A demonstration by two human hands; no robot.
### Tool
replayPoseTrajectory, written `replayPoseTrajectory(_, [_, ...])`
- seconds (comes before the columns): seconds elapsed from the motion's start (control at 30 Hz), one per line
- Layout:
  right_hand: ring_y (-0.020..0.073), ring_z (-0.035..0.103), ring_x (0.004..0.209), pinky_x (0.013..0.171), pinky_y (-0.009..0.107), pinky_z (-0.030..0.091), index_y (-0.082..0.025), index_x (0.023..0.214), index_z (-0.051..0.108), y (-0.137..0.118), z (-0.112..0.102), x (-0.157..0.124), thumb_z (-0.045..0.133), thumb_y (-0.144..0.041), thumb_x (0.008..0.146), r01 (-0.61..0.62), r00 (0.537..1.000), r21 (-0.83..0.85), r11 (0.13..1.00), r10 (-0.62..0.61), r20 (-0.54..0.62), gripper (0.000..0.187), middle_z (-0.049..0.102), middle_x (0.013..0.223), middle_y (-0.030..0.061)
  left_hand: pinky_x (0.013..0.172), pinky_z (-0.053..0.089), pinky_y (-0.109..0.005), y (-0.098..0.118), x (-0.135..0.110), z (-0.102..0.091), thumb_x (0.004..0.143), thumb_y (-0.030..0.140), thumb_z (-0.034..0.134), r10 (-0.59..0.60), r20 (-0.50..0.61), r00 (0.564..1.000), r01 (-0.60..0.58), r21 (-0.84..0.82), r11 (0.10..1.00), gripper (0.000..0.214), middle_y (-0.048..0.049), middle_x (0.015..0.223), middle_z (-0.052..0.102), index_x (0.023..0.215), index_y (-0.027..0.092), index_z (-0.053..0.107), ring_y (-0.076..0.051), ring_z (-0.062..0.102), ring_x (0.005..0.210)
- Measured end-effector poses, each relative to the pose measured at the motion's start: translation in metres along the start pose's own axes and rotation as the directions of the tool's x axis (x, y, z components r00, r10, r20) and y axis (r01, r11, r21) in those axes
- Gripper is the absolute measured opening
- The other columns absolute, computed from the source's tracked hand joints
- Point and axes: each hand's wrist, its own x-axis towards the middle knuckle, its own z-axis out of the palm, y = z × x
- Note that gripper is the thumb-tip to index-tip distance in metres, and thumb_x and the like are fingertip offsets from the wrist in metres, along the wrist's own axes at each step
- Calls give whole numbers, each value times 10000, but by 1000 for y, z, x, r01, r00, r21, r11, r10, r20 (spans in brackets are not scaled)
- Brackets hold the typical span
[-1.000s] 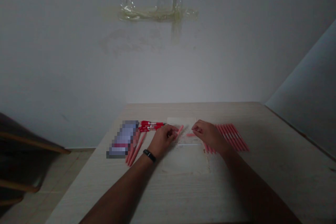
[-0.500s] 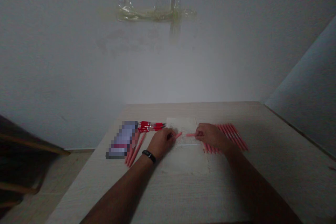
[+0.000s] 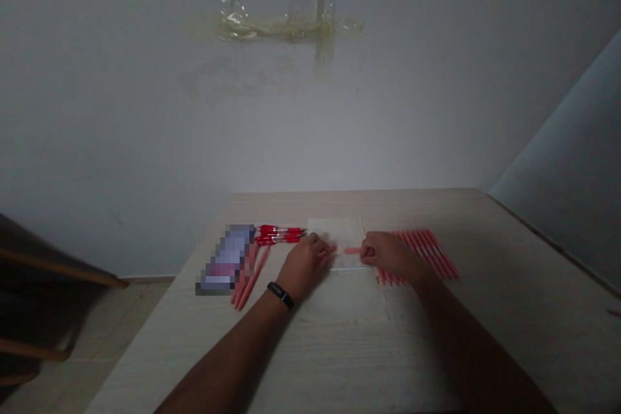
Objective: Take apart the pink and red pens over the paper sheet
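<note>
Fingers (image 3: 369,250) of the right hand (image 3: 392,255) pinch a pink tube (image 3: 352,250); the left hand (image 3: 305,266) sits nearer than before (its grip hidden), red pens (image 3: 280,234) just beyond.

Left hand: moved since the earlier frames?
Yes. The left hand has shifted rightward, toward the right hand, further over the pale sheet and away from the red pens.

The left hand (image 3: 305,265) hides its grip; the package (image 3: 226,260) is pixelated.
</note>
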Motion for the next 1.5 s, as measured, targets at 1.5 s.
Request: replayPoseTrajectory(1.5, [172,598,896,815,291,466,-179,949,658,-6,-8,1,519,-57,903,255,936,80,964,-226,-269,190,635,945,54,700,427,-254,-8,3,-4,940,179,551,8,17,1000,-6,-81,997,203,-67,918,648,984,204,747,-163,603,806])
